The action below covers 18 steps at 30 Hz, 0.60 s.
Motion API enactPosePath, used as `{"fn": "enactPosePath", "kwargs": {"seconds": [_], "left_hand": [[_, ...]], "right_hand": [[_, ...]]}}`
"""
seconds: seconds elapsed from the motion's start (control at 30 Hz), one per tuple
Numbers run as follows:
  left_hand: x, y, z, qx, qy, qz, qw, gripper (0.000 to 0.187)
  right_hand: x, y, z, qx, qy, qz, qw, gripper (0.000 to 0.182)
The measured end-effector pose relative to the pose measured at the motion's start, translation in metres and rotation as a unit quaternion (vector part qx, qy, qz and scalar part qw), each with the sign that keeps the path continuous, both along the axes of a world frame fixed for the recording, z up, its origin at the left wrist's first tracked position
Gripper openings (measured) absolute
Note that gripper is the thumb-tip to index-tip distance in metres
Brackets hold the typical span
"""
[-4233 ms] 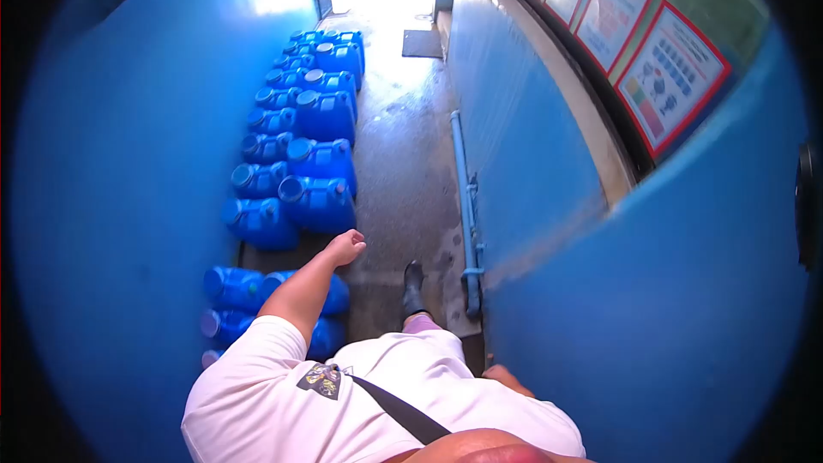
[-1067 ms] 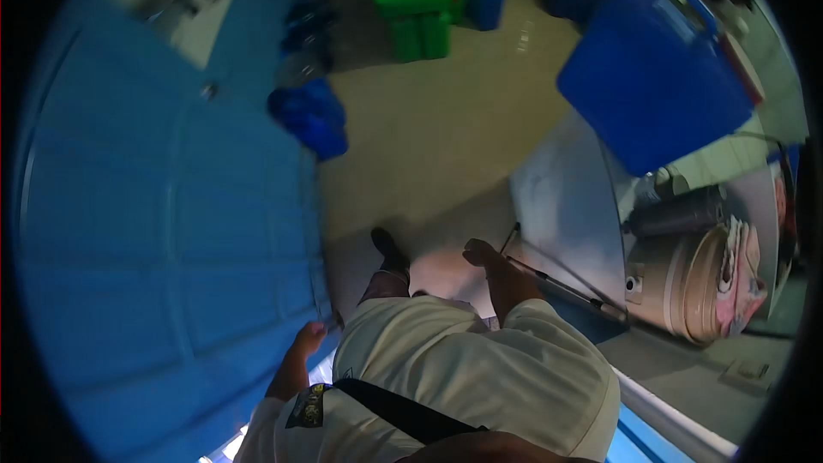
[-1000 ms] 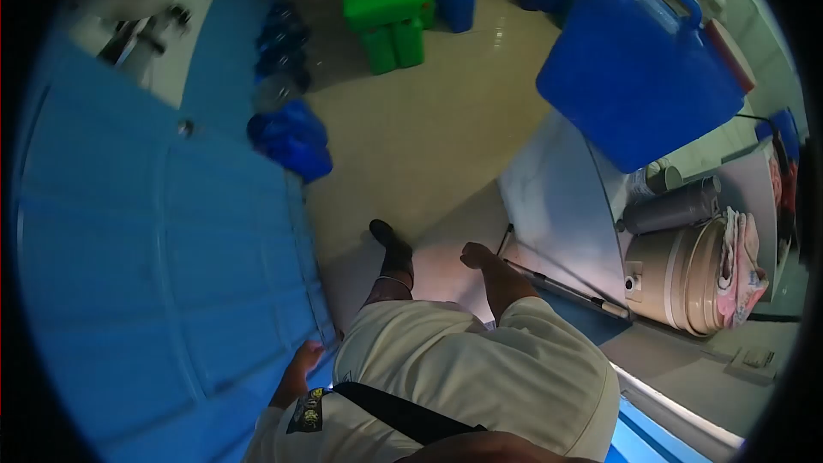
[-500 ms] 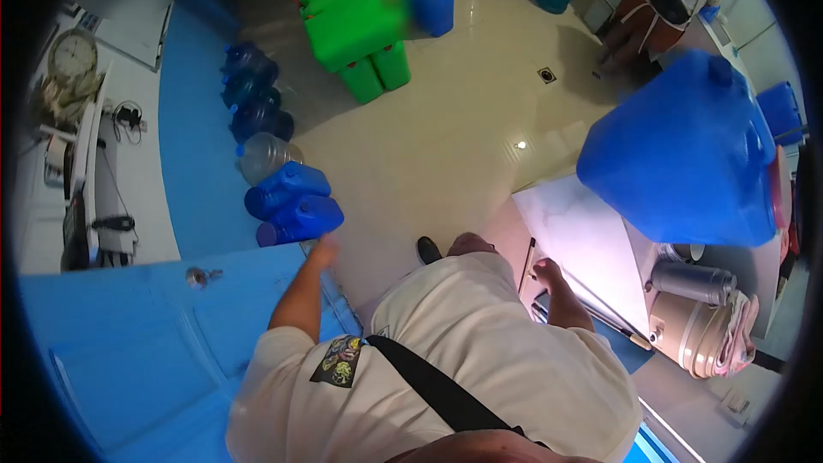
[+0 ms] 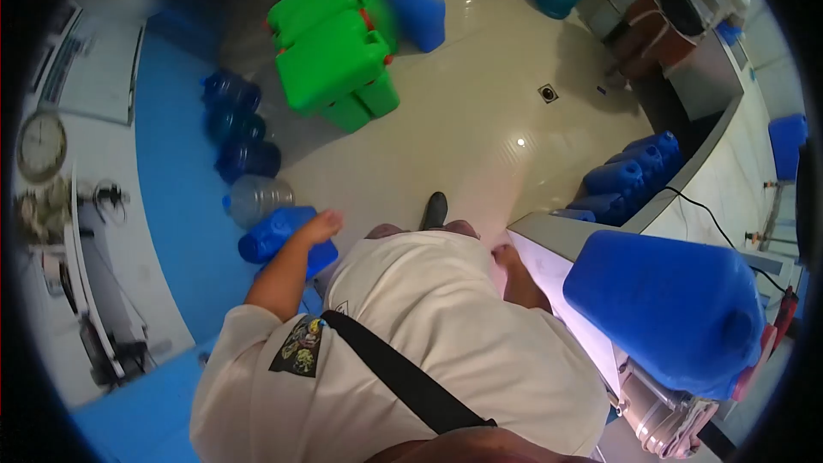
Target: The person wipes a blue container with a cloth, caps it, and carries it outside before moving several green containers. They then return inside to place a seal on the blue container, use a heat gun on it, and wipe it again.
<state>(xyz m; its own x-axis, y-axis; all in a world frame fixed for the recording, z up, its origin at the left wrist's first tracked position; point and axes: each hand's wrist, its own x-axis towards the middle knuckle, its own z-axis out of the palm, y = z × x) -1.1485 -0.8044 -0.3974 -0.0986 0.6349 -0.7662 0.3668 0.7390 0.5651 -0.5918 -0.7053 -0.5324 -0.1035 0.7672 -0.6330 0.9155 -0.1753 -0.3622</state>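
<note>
My left hand [image 5: 324,225] is out in front of my left side, in line with the blue jugs [image 5: 287,238] on the floor. Blur hides how its fingers are set, and no object shows in it. On the other side, my right hand [image 5: 506,255] hangs low by the edge of the pale counter [image 5: 557,259]. Its fingers are small and partly turned away, and nothing can be made out in them. A large blue container [image 5: 664,309] lies on that counter, to the right of my right hand.
Green containers [image 5: 330,60] are stacked ahead, with a blue jug [image 5: 417,15] beside them. Round water bottles [image 5: 249,159] line the left wall. Several blue jugs [image 5: 613,178] stand behind the counter on the right. A floor drain [image 5: 548,93] is ahead. Another person [image 5: 639,47] is at the upper right.
My body has moved forward and the view has turned. The blue door at the lower left has mostly left view. More jugs show behind the counter. My foot is now further forward.
</note>
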Motion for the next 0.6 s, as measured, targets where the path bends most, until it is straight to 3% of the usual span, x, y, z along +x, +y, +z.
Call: {"fn": "enactPosePath", "kwargs": {"seconds": [0.07,0.13,0.27,0.37,0.43,0.5,0.53,0.57,0.6], "left_hand": [[-0.014,-0.007,0.000,-0.020,0.000,0.024,1.000,0.043],[-0.029,-0.005,0.010,-0.022,0.132,-0.093,0.987,0.042],[-0.048,0.029,0.025,-0.084,0.140,-0.046,0.986,0.040],[-0.070,0.064,-0.004,-0.010,0.155,-0.122,0.980,0.041],[-0.062,0.107,-0.011,0.006,0.120,-0.050,0.992,0.042],[-0.054,0.154,-0.010,0.016,0.110,-0.047,0.993,0.041],[-0.051,0.176,-0.010,0.023,0.104,-0.048,0.993,0.040],[-0.047,0.197,-0.013,0.027,0.101,-0.048,0.993,0.040],[-0.044,0.220,-0.016,0.013,0.073,-0.026,0.997,0.039]], "right_hand": [[-0.026,0.071,-0.009,0.024,0.075,0.072,0.994,0.026],[-0.051,0.115,0.000,0.047,0.207,-0.183,0.960,0.029],[-0.070,0.198,0.005,0.040,0.209,-0.217,0.953,0.033],[-0.068,0.236,0.014,0.041,0.186,-0.225,0.956,0.034],[-0.058,0.252,0.019,0.057,0.097,-0.075,0.991,0.039],[-0.054,0.252,0.031,0.093,0.058,-0.091,0.990,0.031],[-0.041,0.260,0.011,0.053,-0.012,0.128,0.990,0.032],[-0.028,0.270,-0.010,0.008,-0.083,0.340,0.937,0.036],[-0.028,0.272,0.018,-0.054,-0.066,0.164,0.983,0.032]]}}
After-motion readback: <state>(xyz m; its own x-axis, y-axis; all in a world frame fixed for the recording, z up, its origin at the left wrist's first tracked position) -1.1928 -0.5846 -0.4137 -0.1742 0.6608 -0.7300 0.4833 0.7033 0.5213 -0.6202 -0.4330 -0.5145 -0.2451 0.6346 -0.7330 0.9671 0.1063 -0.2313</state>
